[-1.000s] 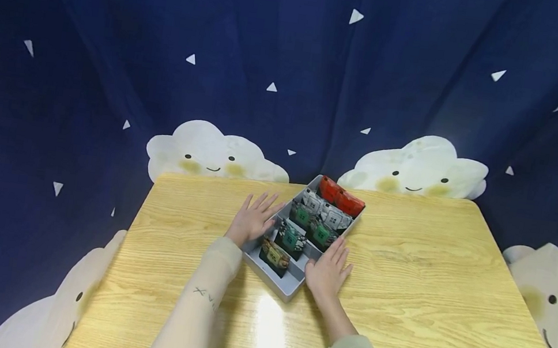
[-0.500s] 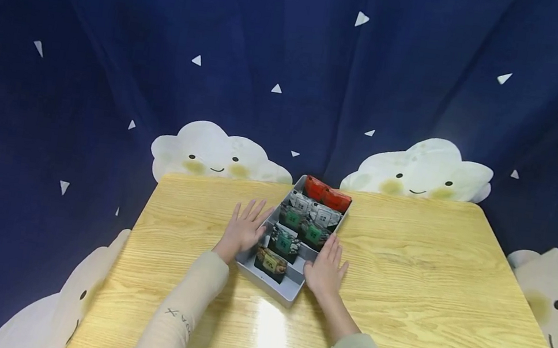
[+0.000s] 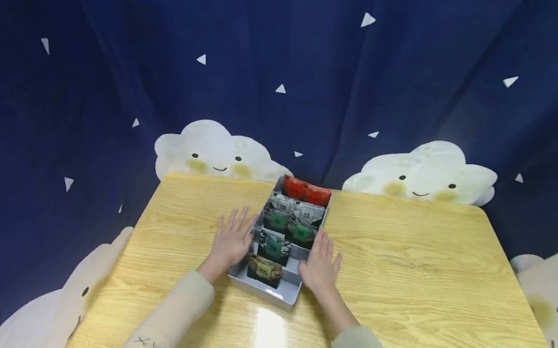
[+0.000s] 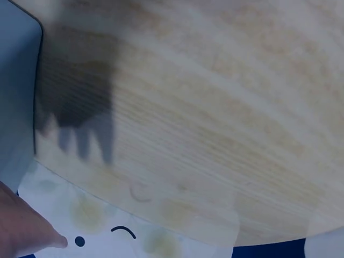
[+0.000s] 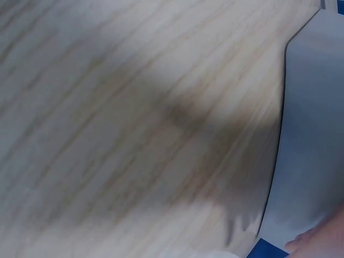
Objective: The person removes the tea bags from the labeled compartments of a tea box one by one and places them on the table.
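Note:
A grey divided box (image 3: 256,291) lies lengthwise on the table, turned slightly. Small packets stand in its compartments: red packets (image 3: 316,195) at the far end, pale silver packets (image 3: 307,213), dark packets with green labels (image 3: 301,233), one with a teal label (image 3: 274,247) and one with a yellow label (image 3: 264,270) nearest the front. My left hand (image 3: 230,243) rests against the left wall with fingers spread. Along the right wall lies my right hand (image 3: 320,266), fingers straight. Each wrist view shows the outer box wall (image 4: 17,91) (image 5: 314,118) beside a partly visible hand.
The box stands on a light wooden table (image 3: 411,289). Behind the table's far edge hangs a dark blue curtain (image 3: 254,32) with white triangles and smiling clouds (image 3: 420,171). A bright reflection lies on the wood in front of the box.
The box has turned counterclockwise and its far end has swung left, so it lies straighter. My left hand has moved left and toward me with it; the right hand stays at the right wall.

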### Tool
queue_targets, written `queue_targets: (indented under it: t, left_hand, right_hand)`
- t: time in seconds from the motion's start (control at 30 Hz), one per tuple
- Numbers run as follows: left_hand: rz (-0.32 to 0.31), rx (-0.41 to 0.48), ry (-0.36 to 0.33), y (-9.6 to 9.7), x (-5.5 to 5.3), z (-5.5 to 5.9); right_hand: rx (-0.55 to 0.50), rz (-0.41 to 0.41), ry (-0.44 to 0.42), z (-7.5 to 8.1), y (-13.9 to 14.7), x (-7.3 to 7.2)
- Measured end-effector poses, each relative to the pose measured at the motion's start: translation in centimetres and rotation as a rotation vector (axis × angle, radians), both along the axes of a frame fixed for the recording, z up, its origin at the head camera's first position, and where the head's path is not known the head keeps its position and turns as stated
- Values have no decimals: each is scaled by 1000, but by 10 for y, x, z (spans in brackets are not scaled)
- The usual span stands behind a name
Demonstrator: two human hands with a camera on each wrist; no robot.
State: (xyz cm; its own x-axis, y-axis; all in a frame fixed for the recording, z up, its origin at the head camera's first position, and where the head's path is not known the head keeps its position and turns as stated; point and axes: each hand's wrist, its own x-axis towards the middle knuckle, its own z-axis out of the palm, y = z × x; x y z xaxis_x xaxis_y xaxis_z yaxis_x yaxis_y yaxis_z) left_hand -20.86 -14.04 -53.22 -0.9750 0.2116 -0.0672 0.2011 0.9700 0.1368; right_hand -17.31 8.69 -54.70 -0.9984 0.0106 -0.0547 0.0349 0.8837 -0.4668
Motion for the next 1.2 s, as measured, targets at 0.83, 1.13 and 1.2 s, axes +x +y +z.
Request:
queue_targets:
  t: [0.83,1.13,1.2]
  left_hand:
    - [185,117,-10,-26,60,-4]
    - [203,123,14,-34,80,-6]
    - [204,133,20,-35,84,-6]
  right_hand:
    - [203,188,60,7,-26,13]
    - [186,211,63,9,-34,26]
    - [179,215,72,8,-35,29]
